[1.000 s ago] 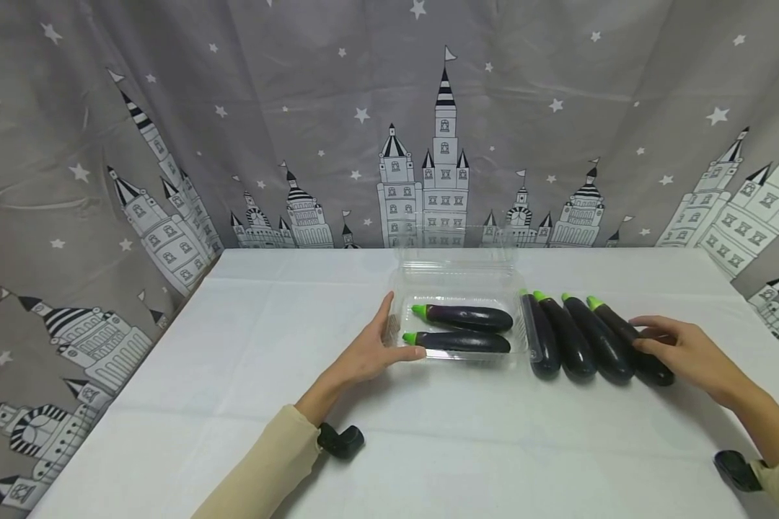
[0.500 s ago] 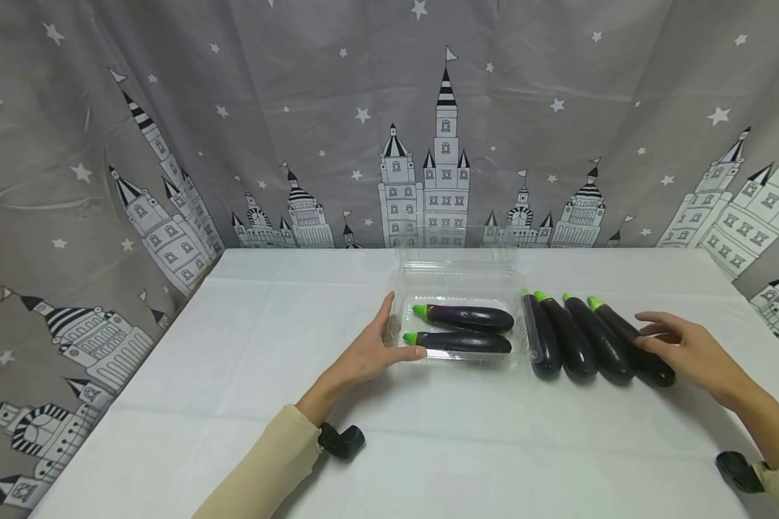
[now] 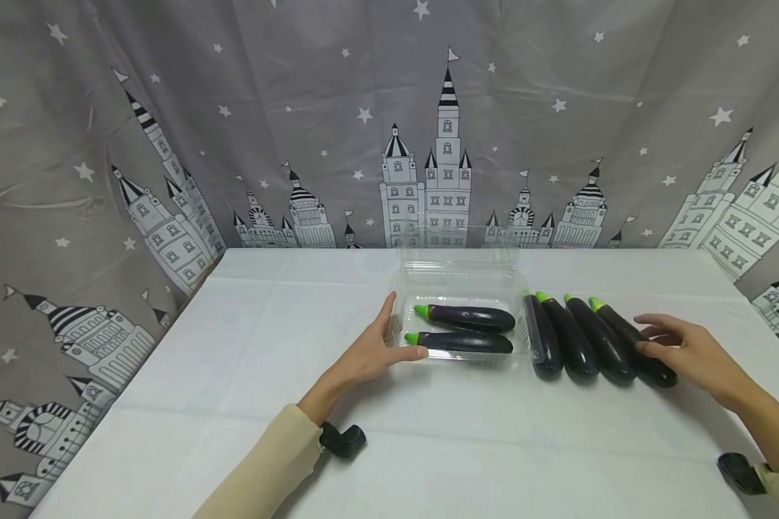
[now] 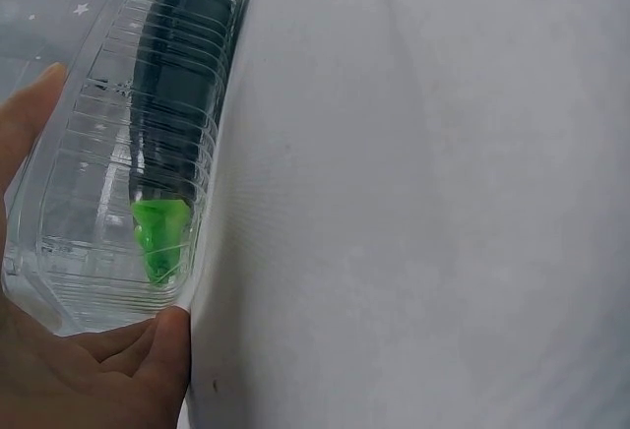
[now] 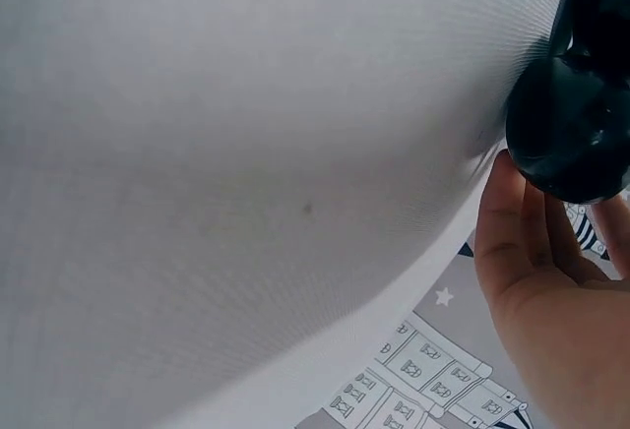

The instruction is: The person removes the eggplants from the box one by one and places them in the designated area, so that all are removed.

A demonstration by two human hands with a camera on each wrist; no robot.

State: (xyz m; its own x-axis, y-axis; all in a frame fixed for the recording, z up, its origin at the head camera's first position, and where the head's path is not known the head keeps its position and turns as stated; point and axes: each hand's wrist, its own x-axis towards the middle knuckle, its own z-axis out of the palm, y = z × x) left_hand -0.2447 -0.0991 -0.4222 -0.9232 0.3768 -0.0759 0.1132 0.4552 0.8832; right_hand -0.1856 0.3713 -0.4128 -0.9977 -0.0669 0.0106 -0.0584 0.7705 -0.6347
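A clear plastic clamshell container (image 3: 522,346) stands with its lid raised at the back. Inside lie two dark eggplants with green stem ends, a rear one (image 3: 470,317) and a front one (image 3: 464,342). My left hand (image 3: 363,355) holds the container's left end, thumb along the front wall and fingers at the side; the left wrist view shows the container wall (image 4: 89,153) between them. Right of the container, several eggplants lie side by side. My right hand (image 3: 694,358) grips the rightmost eggplant (image 3: 656,370) near its thick end, thumb and fingers on either side.
The nearest loose eggplant (image 3: 542,339) lies against the container's right side. A white cloth (image 3: 461,447) covers the table. Behind it hangs a grey curtain (image 3: 298,122) with castles and stars. Black devices are worn on the left wrist (image 3: 342,441) and right wrist (image 3: 741,473).
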